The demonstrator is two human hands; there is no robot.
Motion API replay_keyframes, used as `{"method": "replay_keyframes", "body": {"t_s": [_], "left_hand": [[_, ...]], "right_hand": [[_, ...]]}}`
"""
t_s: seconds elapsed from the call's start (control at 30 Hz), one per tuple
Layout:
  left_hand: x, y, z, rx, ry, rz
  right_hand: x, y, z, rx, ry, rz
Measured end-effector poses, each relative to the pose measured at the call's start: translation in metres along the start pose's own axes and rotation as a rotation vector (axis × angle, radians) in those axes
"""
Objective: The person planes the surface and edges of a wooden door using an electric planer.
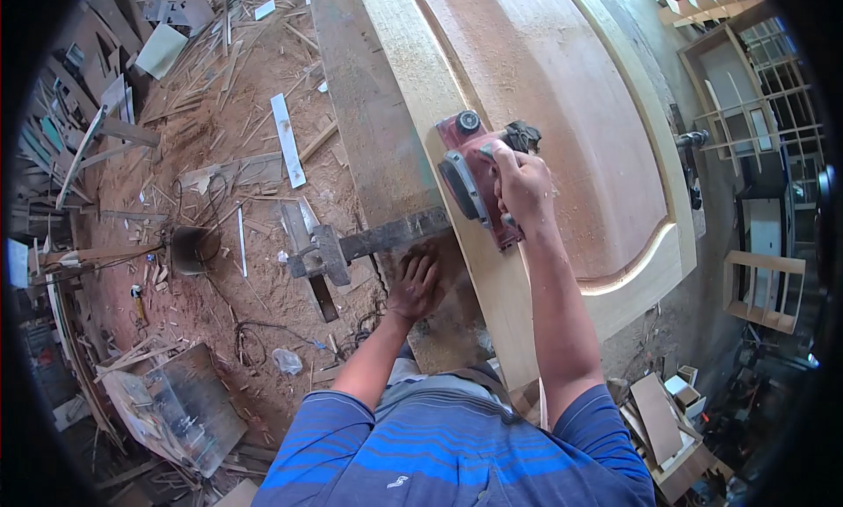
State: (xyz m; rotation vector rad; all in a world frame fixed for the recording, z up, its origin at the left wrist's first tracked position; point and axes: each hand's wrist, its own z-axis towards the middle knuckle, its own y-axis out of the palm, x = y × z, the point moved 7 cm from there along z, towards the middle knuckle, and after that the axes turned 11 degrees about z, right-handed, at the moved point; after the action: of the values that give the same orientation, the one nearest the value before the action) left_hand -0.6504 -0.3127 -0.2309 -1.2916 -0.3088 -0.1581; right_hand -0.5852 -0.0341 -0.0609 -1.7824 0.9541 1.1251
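My right hand [524, 184] is wrapped round the handle of a red power planer [470, 184]. The planer rests on the pale left edge strip of a large wooden door panel [562, 112], which has a curved raised moulding. My left hand [414, 283] lies on the dusty workbench [373, 129] beside the panel, its fingers spread and holding nothing. Just above that hand, a dark metal clamp bar [395, 232] crosses the bench, with its jaw [329, 254] at the bench's left side.
Sawdust and wood offcuts cover the floor [211, 143] on the left. A dark bucket [195, 248] with cables stands there, near a sheet-covered box [180, 410]. Wooden frames [764, 289] are at the right, and small boxes [667, 419] lie at the lower right.
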Motion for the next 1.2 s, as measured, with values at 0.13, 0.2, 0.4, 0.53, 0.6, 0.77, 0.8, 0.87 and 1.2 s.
{"method": "replay_keyframes", "body": {"t_s": [0.13, 0.2, 0.4, 0.53, 0.6, 0.77, 0.8, 0.87, 1.2], "left_hand": [[0.000, 0.001, 0.002, -0.011, -0.015, 0.050], [0.000, 0.001, 0.001, -0.006, -0.024, 0.013], [-0.002, 0.003, 0.001, -0.014, -0.037, -0.006], [-0.005, 0.011, -0.004, -0.075, -0.053, 0.004], [-0.005, 0.012, -0.005, -0.075, -0.063, -0.004], [-0.005, 0.008, -0.001, -0.053, -0.045, 0.018], [-0.005, 0.007, 0.000, -0.059, -0.049, -0.004], [-0.006, 0.007, 0.000, -0.070, -0.052, -0.017], [-0.007, 0.012, -0.004, -0.137, -0.047, -0.035]], "right_hand": [[-0.019, 0.019, 0.038, -0.007, 0.001, -0.029], [-0.037, 0.029, 0.047, 0.007, -0.002, -0.001], [-0.059, 0.056, 0.101, -0.004, -0.018, 0.004], [-0.073, 0.077, 0.137, -0.011, -0.029, 0.017], [-0.080, 0.087, 0.153, -0.009, -0.041, 0.042], [-0.104, 0.111, 0.188, -0.018, -0.049, 0.055], [-0.106, 0.116, 0.197, -0.025, -0.044, 0.051], [-0.112, 0.126, 0.214, -0.041, -0.061, 0.067], [-0.144, 0.172, 0.286, -0.058, -0.079, 0.058]]}}
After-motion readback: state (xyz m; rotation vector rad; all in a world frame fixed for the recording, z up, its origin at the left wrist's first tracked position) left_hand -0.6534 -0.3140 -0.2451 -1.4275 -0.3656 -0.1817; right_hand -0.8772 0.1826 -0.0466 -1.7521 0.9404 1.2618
